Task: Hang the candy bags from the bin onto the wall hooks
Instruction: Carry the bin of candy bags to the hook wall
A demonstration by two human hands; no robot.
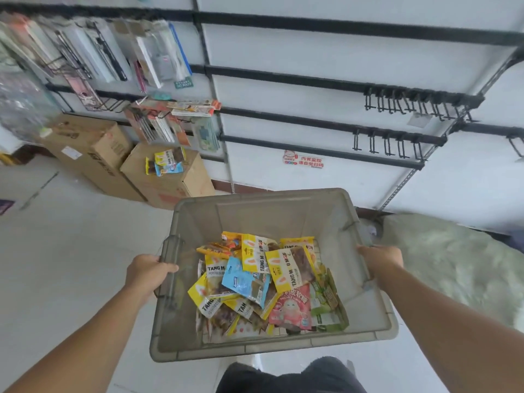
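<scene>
A grey translucent plastic bin is held in front of me above the floor. My left hand grips its left handle and my right hand grips its right rim. Several candy bags lie heaped in the bottom: yellow ones, a blue one, a pink one and green ones. On the white wall ahead, black rails carry two rows of bare hooks, with the lower row of hooks beneath.
Cardboard boxes stand on the floor at the left wall, one with a few candy bags on top. Packaged goods hang on hooks at upper left. A pale green bundle lies at right. White tiled floor spreads left.
</scene>
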